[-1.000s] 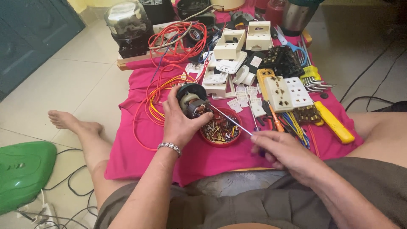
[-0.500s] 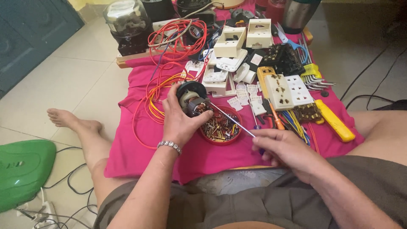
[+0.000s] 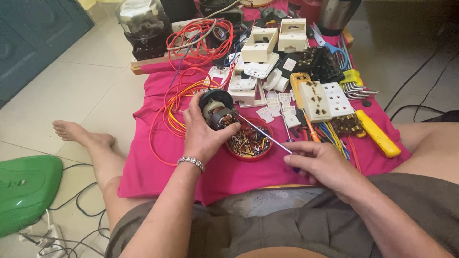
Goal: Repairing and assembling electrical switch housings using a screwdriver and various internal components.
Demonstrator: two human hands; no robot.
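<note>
My left hand (image 3: 203, 136) grips a small electric motor (image 3: 217, 109) with a black housing and copper windings, held just above the pink cloth (image 3: 158, 167). My right hand (image 3: 318, 165) holds a thin screwdriver (image 3: 265, 134) by its handle; the metal shaft slants up and left, with its tip at the motor. Below the shaft sits a round red lid (image 3: 248, 141) filled with several small screws and brass bits.
Orange and red wire coils (image 3: 191, 40), white socket boxes (image 3: 260, 45), a multi-socket plate (image 3: 325, 100), a yellow-handled tool (image 3: 377, 134) and hex keys (image 3: 356, 86) crowd the cloth. My bare leg (image 3: 95, 148) lies left; a green plastic cover (image 3: 26, 191) rests on the tiled floor.
Both hands keep their grip on the motor and the screwdriver. The screwdriver tip stays at the motor, with only slight shifts of the hands.
</note>
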